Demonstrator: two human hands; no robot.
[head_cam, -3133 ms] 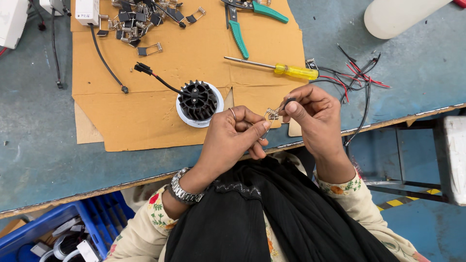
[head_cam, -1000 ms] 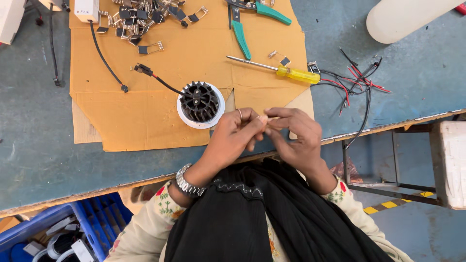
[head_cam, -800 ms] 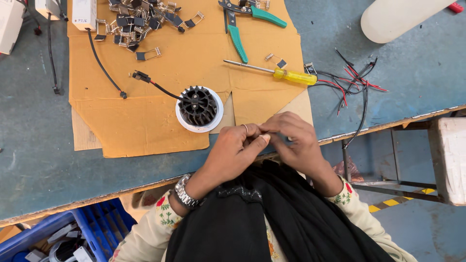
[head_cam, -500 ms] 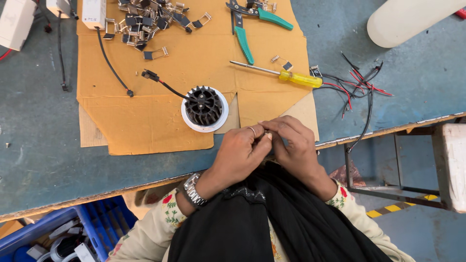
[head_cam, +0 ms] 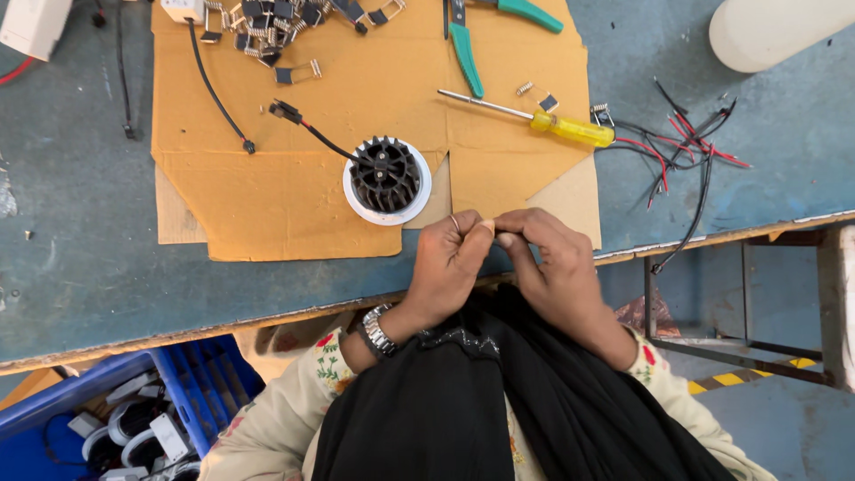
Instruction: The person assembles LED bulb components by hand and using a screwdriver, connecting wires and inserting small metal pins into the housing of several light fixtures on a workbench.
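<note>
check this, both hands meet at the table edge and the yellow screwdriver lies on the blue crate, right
Not quite. The left hand and right hand do meet at the table edge, but the head view shows the yellow screwdriver lying on the cardboard, not the blue crate.

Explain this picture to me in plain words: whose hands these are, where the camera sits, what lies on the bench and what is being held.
There is no machine here. A camera worn on a person's head looks straight down, so you see that person's own two bare hands above a dark garment. The left hand, with a wristwatch, and the right hand meet fingertip to fingertip at the edge of a blue workbench. They seem to pinch something very small; it is too hidden to identify. On the bench lies a sheet of cardboard. On it sit a round black finned part in a white ring with a black cable, a yellow-handled screwdriver, green-handled pliers and a heap of small metal clips. Loose red and black wires lie to the right. A blue crate stands below the bench.
</note>
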